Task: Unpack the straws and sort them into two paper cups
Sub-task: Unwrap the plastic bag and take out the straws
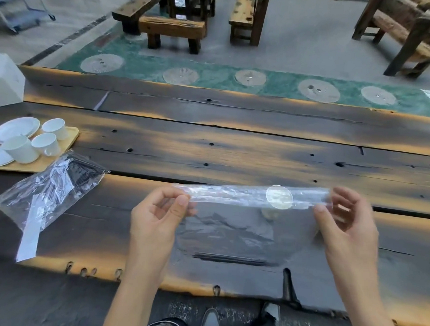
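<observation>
Both hands hold a clear plastic bag (242,196) stretched level above the dark wooden table (234,149). My left hand (161,210) pinches its left end and my right hand (345,219) pinches its right end. A round pale sticker (279,197) sits on the bag's upper band. The rest of the bag hangs down, thin and see-through, with a dark strip (231,259) at its lower edge. A second clear bag (50,191) with dark straws inside lies on the table at the left. Three white cups (21,149) stand on a tray further left.
A wooden tray (68,140) at the left edge also carries white saucers (15,128). A white box (4,82) stands at the far left. Beyond the table are wooden benches (171,28) and a green mat. My shoes show below the near table edge.
</observation>
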Motion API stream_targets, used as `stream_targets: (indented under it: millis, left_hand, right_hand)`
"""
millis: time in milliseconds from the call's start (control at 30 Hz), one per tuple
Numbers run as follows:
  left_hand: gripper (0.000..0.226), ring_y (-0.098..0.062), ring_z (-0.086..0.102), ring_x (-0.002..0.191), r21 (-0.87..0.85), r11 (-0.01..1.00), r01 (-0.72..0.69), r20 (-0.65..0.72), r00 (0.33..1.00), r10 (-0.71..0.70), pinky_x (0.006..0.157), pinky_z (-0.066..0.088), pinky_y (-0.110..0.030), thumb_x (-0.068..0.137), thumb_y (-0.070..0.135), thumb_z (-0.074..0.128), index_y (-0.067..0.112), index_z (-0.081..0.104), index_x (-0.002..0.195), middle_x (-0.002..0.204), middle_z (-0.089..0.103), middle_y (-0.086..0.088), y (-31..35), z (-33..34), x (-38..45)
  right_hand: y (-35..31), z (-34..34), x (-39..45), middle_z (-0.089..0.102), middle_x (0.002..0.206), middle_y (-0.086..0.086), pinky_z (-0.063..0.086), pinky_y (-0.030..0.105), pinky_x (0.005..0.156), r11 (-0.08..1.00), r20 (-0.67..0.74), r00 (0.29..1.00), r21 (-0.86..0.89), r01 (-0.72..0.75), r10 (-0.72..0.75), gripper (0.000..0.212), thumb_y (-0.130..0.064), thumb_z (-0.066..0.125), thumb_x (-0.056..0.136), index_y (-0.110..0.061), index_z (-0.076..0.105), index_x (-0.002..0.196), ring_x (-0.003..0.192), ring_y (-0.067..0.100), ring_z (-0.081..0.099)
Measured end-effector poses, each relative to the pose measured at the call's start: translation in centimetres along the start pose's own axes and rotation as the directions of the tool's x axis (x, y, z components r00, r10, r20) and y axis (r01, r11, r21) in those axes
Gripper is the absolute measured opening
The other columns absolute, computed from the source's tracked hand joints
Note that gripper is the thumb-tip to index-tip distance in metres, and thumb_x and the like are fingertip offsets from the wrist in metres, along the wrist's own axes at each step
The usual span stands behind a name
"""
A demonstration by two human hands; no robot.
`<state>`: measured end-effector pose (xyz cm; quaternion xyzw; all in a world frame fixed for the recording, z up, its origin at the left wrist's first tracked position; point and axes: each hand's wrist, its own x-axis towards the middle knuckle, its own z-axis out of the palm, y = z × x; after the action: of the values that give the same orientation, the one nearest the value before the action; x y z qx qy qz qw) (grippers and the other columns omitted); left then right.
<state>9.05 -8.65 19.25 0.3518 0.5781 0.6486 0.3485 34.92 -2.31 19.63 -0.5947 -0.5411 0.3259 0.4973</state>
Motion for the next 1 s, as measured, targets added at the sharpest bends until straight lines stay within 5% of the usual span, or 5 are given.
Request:
stream_targets:
  millis: [100, 267, 600, 767, 1000]
  left_hand:
    - [0.009, -0.014, 0.070, 0.078, 0.080, 0.996, -0.035, 0.078, 0.997, 0.028, 0.074, 0.054, -0.025, 0.086, 0.020, 0.068, 0.012, 0.071, 0.086, 0.081, 0.074, -0.002, 0.7, 1.1, -0.6]
    - [0.005, -0.012, 0.069, 0.077, 0.135, 0.987, -0.090, 0.213, 0.975, 0.059, 0.070, 0.054, -0.022, 0.087, 0.010, 0.069, 0.011, 0.074, 0.086, 0.082, 0.074, -0.005, 1.6, 2.6, -1.5]
    - [0.044, -0.015, 0.072, 0.073, 0.042, 0.997, -0.061, 0.104, 0.993, 0.056, 0.072, 0.058, -0.024, 0.082, 0.009, 0.070, 0.030, 0.061, 0.120, 0.076, 0.075, -0.011, 2.7, 2.5, -2.7]
    - [0.047, -0.021, 0.074, 0.076, 0.030, 0.999, -0.027, 0.072, 0.997, 0.025, 0.073, 0.058, -0.027, 0.079, 0.007, 0.074, 0.031, 0.059, 0.116, 0.075, 0.075, -0.012, 2.4, 2.7, -3.4]
    - [0.047, -0.020, 0.075, 0.079, 0.082, 0.993, -0.080, 0.067, 0.995, 0.075, 0.077, 0.059, -0.030, 0.080, 0.007, 0.075, 0.029, 0.057, 0.118, 0.076, 0.076, -0.008, 2.1, 3.3, -3.1]
  right_hand:
    - [-1.8, 0.4, 0.0, 0.056, 0.117, 0.002, 0.044, 0.031, 0.095, 0.875, 0.032, 0.916, -0.284, 0.391, -0.399, 0.036, -0.012, 0.069, 0.089, -0.009, 0.057, 0.123, 0.108, 0.021, 0.054]
    - [-4.5, 4.8, -1.3, 0.062, 0.096, -0.002, 0.039, 0.019, 0.085, 0.724, 0.466, 0.662, -0.063, 0.687, -0.587, 0.017, -0.026, 0.066, 0.090, -0.011, 0.069, 0.096, 0.093, 0.015, 0.053]
    - [-4.9, 7.1, -1.5, 0.056, 0.079, -0.011, 0.040, 0.022, 0.071, 0.805, 0.596, 0.628, 0.053, 0.591, -0.500, 0.011, -0.026, 0.069, 0.089, -0.018, 0.062, 0.085, 0.079, 0.010, 0.050]
    - [-4.9, 6.9, -1.5, 0.051, 0.073, -0.013, 0.035, 0.019, 0.067, 0.793, 0.588, 0.626, 0.045, 0.607, -0.512, 0.013, -0.017, 0.066, 0.088, -0.013, 0.061, 0.077, 0.072, 0.007, 0.046]
    - [-5.1, 6.5, -1.4, 0.051, 0.064, -0.015, 0.034, 0.016, 0.058, 0.965, 0.545, 0.800, 0.205, 0.163, -0.251, 0.018, -0.016, 0.059, 0.093, -0.015, 0.057, 0.075, 0.060, 0.003, 0.043]
